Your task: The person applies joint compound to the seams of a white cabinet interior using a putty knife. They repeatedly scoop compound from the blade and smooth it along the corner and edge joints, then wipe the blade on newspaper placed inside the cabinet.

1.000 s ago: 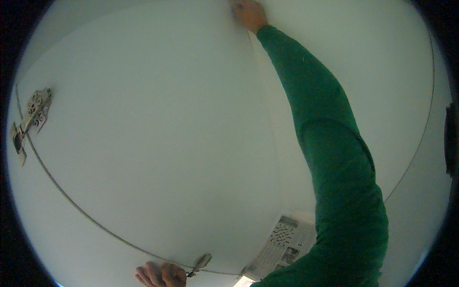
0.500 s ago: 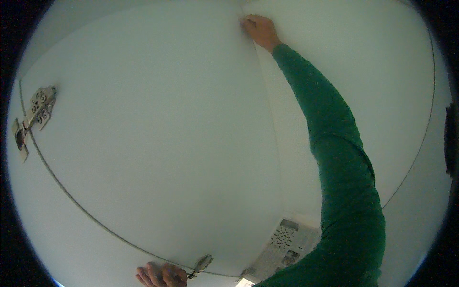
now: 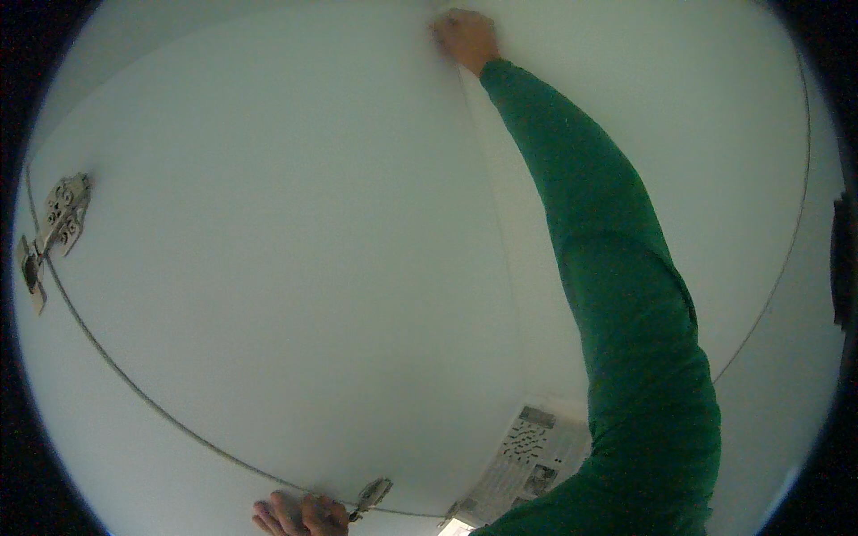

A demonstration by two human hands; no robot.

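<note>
While seam runs twd 6 o'clock from R hand, L hand's by lower hinge; both curled, can't tell if pinching.

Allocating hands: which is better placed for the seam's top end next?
Probably the right hand: it is at the top of the seam, while the left hand is low, beside a hinge.

Saw a broad, pale panel, smooth and dim, curving at its rim. Saw, mounted at its left edge, a metal hinge, and low down, a second hinge. Noticed a printed sheet at lower right, slanted; could not make out its exact support.
</note>
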